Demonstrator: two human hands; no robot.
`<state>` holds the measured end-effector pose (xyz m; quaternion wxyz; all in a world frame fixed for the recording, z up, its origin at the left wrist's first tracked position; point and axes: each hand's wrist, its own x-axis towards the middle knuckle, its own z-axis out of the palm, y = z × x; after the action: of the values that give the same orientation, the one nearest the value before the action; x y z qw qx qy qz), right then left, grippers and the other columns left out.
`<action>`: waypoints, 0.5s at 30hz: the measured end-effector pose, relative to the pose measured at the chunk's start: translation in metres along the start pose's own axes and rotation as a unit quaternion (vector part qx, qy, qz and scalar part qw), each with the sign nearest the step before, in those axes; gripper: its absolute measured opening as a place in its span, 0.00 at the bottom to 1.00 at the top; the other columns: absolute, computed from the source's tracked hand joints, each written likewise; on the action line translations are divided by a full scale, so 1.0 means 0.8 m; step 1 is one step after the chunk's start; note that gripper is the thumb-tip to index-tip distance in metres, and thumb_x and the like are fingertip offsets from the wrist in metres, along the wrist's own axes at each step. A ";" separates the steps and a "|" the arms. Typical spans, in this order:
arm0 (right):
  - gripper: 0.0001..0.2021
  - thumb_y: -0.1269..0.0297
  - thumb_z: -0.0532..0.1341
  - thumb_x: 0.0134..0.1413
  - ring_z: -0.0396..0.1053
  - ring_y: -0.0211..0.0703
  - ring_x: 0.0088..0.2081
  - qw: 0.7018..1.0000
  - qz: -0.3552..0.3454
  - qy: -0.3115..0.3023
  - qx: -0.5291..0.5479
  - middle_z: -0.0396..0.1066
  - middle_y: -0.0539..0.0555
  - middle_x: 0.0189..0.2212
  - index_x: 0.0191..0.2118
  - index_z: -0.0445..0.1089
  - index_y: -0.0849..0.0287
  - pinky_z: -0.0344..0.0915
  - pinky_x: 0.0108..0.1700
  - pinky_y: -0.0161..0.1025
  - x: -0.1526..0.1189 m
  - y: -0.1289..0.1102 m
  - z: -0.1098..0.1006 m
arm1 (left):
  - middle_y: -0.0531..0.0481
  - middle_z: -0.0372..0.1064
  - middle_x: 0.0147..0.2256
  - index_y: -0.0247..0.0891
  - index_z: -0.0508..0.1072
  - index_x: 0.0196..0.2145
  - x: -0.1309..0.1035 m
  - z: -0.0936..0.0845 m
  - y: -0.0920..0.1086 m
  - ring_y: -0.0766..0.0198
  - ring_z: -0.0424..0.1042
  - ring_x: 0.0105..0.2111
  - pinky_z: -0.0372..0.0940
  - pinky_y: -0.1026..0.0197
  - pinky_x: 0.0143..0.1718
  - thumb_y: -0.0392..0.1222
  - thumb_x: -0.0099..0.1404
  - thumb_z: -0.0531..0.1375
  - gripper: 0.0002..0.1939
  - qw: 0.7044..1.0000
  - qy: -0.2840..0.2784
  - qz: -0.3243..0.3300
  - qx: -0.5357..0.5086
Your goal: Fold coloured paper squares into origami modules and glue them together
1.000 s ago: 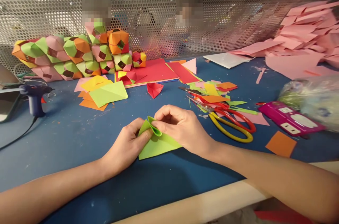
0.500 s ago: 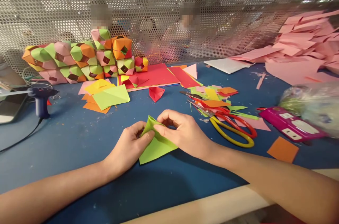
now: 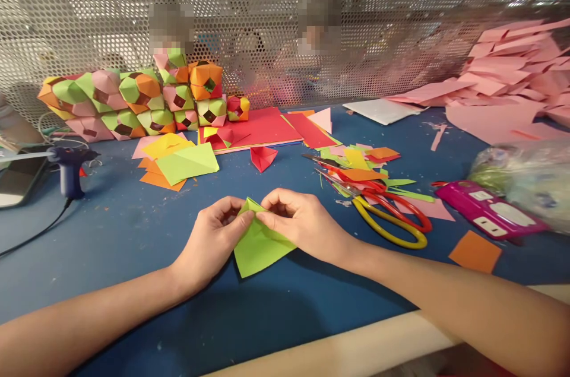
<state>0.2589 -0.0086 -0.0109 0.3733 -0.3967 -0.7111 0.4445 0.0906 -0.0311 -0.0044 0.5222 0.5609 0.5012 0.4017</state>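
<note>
Both hands pinch a partly folded sheet of green paper (image 3: 262, 251) just above the blue tabletop. My left hand (image 3: 216, 240) grips its upper left edge, thumb on top and fingers behind. Gripping the upper right side between thumb and fingers is my right hand (image 3: 307, 225). The paper's pointed tip rises between the two thumbs, and a broad flap hangs toward me. Beyond the hands lies a small folded red paper piece (image 3: 263, 158). Scissors (image 3: 387, 219) with red and yellow handles rest right of my right hand.
Folded paper balls (image 3: 140, 92) are stacked against a perforated metal screen (image 3: 267, 15). A glue gun (image 3: 70, 169) stands at left. Loose sheets (image 3: 189, 163), red paper (image 3: 262, 127), a magenta device (image 3: 492, 209), an orange square (image 3: 475, 251) and piled pink strips (image 3: 512, 68) lie around.
My left thumb and fingers have shifted up along the green paper's edge, closer to its tip. The right hand has moved slightly left, and the paper is tilted a little differently.
</note>
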 end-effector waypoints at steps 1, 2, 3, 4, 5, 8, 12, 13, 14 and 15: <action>0.08 0.60 0.59 0.52 0.58 0.32 0.24 1.000 0.001 -0.003 0.006 0.62 0.47 0.23 0.29 0.64 0.60 0.57 0.26 0.31 0.000 0.001 -0.001 | 0.54 0.66 0.27 0.36 0.70 0.32 0.001 0.000 0.000 0.69 0.63 0.26 0.60 0.67 0.27 0.47 0.59 0.59 0.11 1.000 0.005 -0.002 -0.001; 0.09 0.58 0.59 0.53 0.58 0.33 0.24 1.000 0.003 -0.004 0.012 0.62 0.47 0.23 0.29 0.65 0.59 0.57 0.26 0.31 0.000 0.002 -0.001 | 0.54 0.66 0.27 0.36 0.70 0.31 0.001 -0.001 -0.001 0.69 0.64 0.26 0.60 0.67 0.27 0.47 0.59 0.60 0.10 1.000 0.010 -0.004 -0.002; 0.11 0.57 0.58 0.54 0.58 0.33 0.25 1.000 0.009 -0.002 0.020 0.61 0.46 0.23 0.29 0.65 0.59 0.57 0.26 0.31 0.001 0.003 -0.002 | 0.54 0.66 0.27 0.36 0.69 0.31 0.002 -0.002 -0.002 0.69 0.64 0.26 0.60 0.67 0.27 0.47 0.58 0.60 0.10 1.000 0.014 -0.006 -0.005; 0.13 0.55 0.56 0.55 0.57 0.33 0.25 0.999 0.019 0.000 0.031 0.60 0.46 0.23 0.29 0.65 0.59 0.56 0.26 0.31 0.002 0.005 -0.002 | 0.54 0.67 0.27 0.36 0.69 0.31 0.003 -0.003 -0.003 0.69 0.65 0.26 0.60 0.67 0.27 0.47 0.58 0.60 0.11 1.000 0.017 -0.007 -0.009; 0.15 0.52 0.55 0.56 0.57 0.33 0.25 0.998 0.032 0.002 0.047 0.60 0.47 0.23 0.29 0.65 0.59 0.56 0.26 0.31 0.004 0.008 -0.002 | 0.54 0.68 0.28 0.36 0.69 0.31 0.004 -0.005 -0.004 0.68 0.65 0.26 0.61 0.67 0.28 0.47 0.58 0.60 0.11 1.000 0.018 -0.008 -0.013; 0.20 0.47 0.51 0.58 0.60 0.35 0.26 0.989 0.073 -0.016 0.124 0.62 0.48 0.24 0.30 0.66 0.60 0.58 0.28 0.33 0.014 0.017 0.000 | 0.52 0.69 0.30 0.36 0.69 0.33 0.008 -0.011 -0.008 0.67 0.67 0.28 0.62 0.66 0.30 0.48 0.59 0.59 0.12 1.000 0.019 -0.004 -0.014; 0.22 0.45 0.50 0.57 0.61 0.35 0.25 0.985 0.058 -0.057 0.153 0.63 0.48 0.24 0.31 0.65 0.60 0.57 0.28 0.33 0.035 0.023 0.002 | 0.52 0.68 0.30 0.36 0.69 0.33 0.017 -0.020 -0.011 0.68 0.65 0.28 0.61 0.66 0.30 0.48 0.59 0.58 0.12 0.999 0.043 0.024 0.013; 0.21 0.46 0.51 0.56 0.59 0.34 0.25 0.989 0.039 -0.060 0.129 0.61 0.47 0.23 0.31 0.65 0.60 0.56 0.28 0.32 0.040 0.024 0.003 | 0.52 0.68 0.29 0.36 0.69 0.32 0.021 -0.022 -0.012 0.68 0.65 0.28 0.61 0.66 0.29 0.48 0.59 0.58 0.11 0.998 0.054 0.034 0.022; 0.19 0.47 0.54 0.55 0.57 0.33 0.25 0.993 0.020 -0.061 0.101 0.60 0.46 0.23 0.30 0.65 0.60 0.54 0.27 0.32 0.044 0.024 0.004 | 0.53 0.67 0.29 0.35 0.69 0.32 0.025 -0.024 -0.013 0.68 0.64 0.27 0.60 0.67 0.28 0.47 0.59 0.58 0.11 0.996 0.066 0.043 0.032; 0.18 0.48 0.56 0.54 0.56 0.32 0.24 0.996 0.001 -0.057 0.072 0.58 0.46 0.22 0.29 0.64 0.61 0.53 0.26 0.32 0.048 0.025 0.004 | 0.53 0.67 0.28 0.35 0.69 0.32 0.029 -0.025 -0.013 0.69 0.64 0.27 0.60 0.67 0.28 0.47 0.59 0.59 0.11 0.995 0.079 0.051 0.040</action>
<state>0.2448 0.0303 -0.0236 0.3594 -0.3436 -0.6970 0.5166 0.0734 -0.0055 -0.0140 0.4374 0.5727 0.5270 0.4504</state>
